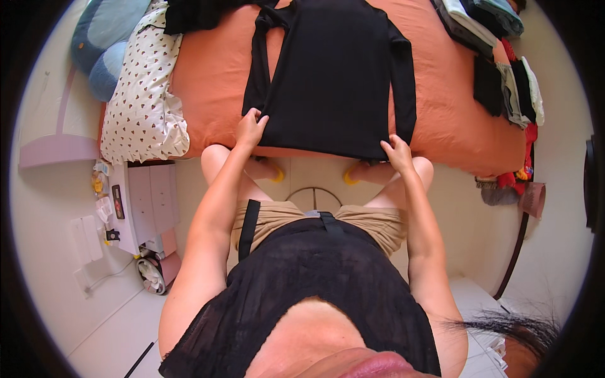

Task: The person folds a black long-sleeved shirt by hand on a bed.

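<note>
A black long-sleeved top [335, 80] lies spread flat on an orange bed sheet [212, 80], its hem towards me. My left hand [250, 128] pinches the left corner of the hem between thumb and fingers, close to the end of the left sleeve [255, 71]. On the other side my right hand [398, 152] grips the right hem corner. The right sleeve [404, 90] runs down along the body of the top, its lower end near my right hand. The collar end is cut off by the top of the view.
At the left are a heart-print pillow [146, 94], a blue plush toy [101, 52] and another black garment [198, 16]. Folded clothes [487, 23] and a row of smaller folded items [508, 90] lie along the right side. A lilac-fronted cabinet [151, 203] and a waste bin [153, 276] stand at left.
</note>
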### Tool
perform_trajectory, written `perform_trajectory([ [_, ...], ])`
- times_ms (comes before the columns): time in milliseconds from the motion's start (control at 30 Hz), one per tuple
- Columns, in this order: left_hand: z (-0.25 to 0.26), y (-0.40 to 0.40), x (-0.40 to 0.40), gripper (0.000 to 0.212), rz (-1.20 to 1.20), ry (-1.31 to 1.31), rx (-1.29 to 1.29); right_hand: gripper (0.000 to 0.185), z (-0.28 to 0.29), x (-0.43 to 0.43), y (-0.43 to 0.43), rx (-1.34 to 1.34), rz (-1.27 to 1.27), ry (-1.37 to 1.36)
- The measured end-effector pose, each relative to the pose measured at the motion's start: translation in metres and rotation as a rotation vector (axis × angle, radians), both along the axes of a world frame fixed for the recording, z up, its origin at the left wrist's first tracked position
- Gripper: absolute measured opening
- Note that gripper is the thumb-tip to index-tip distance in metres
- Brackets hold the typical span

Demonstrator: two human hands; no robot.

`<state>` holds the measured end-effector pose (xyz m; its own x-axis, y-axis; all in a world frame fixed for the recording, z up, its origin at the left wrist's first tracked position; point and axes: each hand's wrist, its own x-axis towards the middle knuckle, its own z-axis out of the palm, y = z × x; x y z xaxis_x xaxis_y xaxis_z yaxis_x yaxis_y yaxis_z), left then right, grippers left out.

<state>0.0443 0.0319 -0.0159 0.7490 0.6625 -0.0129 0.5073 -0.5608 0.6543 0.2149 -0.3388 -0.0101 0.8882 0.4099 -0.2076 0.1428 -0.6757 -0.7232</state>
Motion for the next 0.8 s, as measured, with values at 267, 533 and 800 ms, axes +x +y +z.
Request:
perform_trajectory([
  [267, -0.001, 0.04, 0.023, 0.047, 0.216, -0.03, 0.204, 0.037, 0.004, 0.024, -0.028, -0.212, -0.367, -0.383],
  [533, -0.013, 0.133, 0.018, 0.021, 0.252, -0.209, -0.292, 0.012, 0.033, 0.068, -0.042, -0.028, -0.278, -0.087],
  [800, 0.033, 0.227, -0.001, 0.047, 0.702, -0.11, 0.465, 0.041, 0.094, 0.19, -0.166, -0.338, -0.608, -1.057],
])
